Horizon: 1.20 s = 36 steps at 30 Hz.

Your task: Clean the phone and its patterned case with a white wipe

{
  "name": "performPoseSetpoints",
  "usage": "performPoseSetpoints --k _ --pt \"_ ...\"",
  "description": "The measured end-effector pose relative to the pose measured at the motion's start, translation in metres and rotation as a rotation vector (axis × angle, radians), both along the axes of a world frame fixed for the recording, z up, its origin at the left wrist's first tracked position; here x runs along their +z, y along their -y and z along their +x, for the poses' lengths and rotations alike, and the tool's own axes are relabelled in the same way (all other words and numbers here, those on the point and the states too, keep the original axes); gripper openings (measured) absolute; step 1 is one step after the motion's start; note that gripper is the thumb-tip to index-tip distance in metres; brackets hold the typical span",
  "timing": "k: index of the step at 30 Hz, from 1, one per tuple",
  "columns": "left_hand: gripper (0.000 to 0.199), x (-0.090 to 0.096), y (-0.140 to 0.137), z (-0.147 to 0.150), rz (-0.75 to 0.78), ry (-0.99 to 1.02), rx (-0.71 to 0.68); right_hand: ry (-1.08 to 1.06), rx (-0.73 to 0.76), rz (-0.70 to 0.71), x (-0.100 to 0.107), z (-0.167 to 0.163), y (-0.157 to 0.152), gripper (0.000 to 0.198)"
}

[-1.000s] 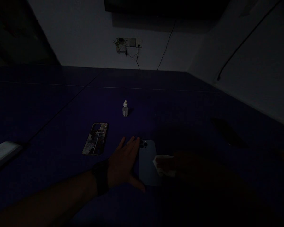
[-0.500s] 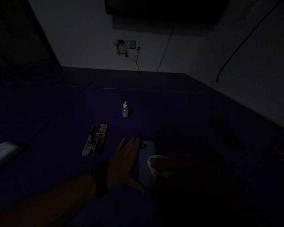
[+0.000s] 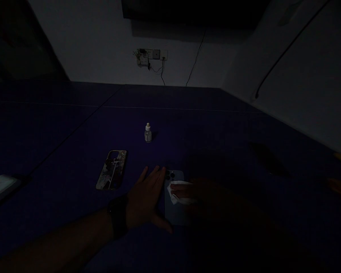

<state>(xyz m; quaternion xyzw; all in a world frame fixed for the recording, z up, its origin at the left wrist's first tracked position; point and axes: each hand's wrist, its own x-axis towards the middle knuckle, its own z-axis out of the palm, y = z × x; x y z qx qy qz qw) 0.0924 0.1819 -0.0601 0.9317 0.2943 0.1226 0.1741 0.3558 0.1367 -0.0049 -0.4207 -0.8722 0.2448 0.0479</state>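
2 nr phone (image 3: 174,215) (pt hidden): case (image 3: 111,170), btl (image 3: 148,135) | R hand (image 3: 197,193): grasping tissue (image 3: 176,198) atop phone | L hand (image 3: 146,200): released

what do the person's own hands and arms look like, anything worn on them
The left hand is ungloved, with a dark watch on the wrist; no sleeve shows on that forearm. The right hand and arm are too shadowed for details.

In dim light, you face pale walls (image 3: 96,45), with sockets (image 3: 156,54) below a dark panel (image 3: 193,13); a purple surface (image 3: 204,123) stretches to them.
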Motion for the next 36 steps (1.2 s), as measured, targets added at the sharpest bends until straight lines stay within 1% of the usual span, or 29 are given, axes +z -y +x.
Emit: performPoseSetpoints --k 3,5,10,13,17,18,20,22,24,26,28,32,34,36 --pt "0.15 0.001 0.0 0.0 -0.019 -0.007 0.001 0.008 -0.069 -0.054 0.009 0.014 0.0 0.044" --pt "0.149 0.001 0.0 0.0 -0.025 -0.008 -0.003 0.018 -0.064 -0.065 0.008 0.014 -0.001 0.045" --pt "0.15 0.0 0.0 0.001 -0.012 -0.023 0.009 -0.005 0.057 0.059 -0.006 -0.02 -0.005 0.057" --pt "0.151 0.0 0.001 0.001 -0.006 -0.033 0.02 -0.016 0.079 0.075 -0.005 -0.027 -0.006 0.057" --pt "0.149 0.002 0.001 0.0 -0.021 -0.025 0.005 0.019 0.024 0.014 0.003 -0.004 -0.004 0.047" --pt "0.147 0.003 0.001 0.0 -0.025 -0.017 0.002 0.023 -0.012 -0.005 0.003 0.003 -0.004 0.045" --pt "0.145 0.004 0.001 0.0 -0.032 -0.006 -0.002 0.011 -0.097 -0.002 0.0 0.013 -0.007 0.045" --pt "0.145 0.005 0.001 0.0 -0.032 -0.001 0.001 -0.005 -0.155 0.041 -0.007 0.016 -0.013 0.051" --pt "0.145 0.006 0.001 0.0 -0.034 -0.012 0.002 -0.007 -0.161 0.08 -0.013 0.014 -0.019 0.058" --pt "0.145 0.007 0.001 0.0 -0.039 -0.03 0.003 0.008 -0.148 0.092 -0.015 0.011 -0.021 0.06" --pt "0.146 0.007 0.001 0.001 -0.043 -0.043 0.009 0.026 -0.145 0.061 -0.01 0.01 -0.017 0.057" --pt "0.148 0.006 0.001 0.001 -0.044 -0.032 0.013 0.015 -0.103 -0.053 0.001 0.013 -0.004 0.05" --pt "0.147 0.005 0.001 0.0 -0.047 -0.027 0.006 -0.001 -0.11 -0.055 0.0 0.014 -0.004 0.048" --pt "0.146 0.006 0.001 0.0 -0.047 -0.028 0.005 -0.012 -0.143 -0.019 -0.005 0.013 -0.01 0.049"
